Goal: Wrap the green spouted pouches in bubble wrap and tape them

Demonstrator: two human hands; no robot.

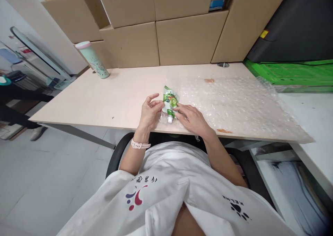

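Note:
A green and white spout pouch [170, 101] with kiwi fruit printed on it lies at the left end of the bubble wrap [234, 107]. Its white cap [170, 119] points toward me. My left hand [149, 112] has its thumb and forefinger pinched at the pouch's left edge, with the other fingers loosely bent. On the other side, my right hand [191, 119] holds the pouch's right edge, its fingers reaching onto the printed front. Clear plastic shows around the pouch near the cap.
A mint-green tumbler [94, 60] with a pink lid stands at the table's back left. Cardboard boxes [187, 38] are stacked along the back. To the right sits a green crate [288, 73] under a black case [299, 24]. A person's legs [23, 107] show at far left.

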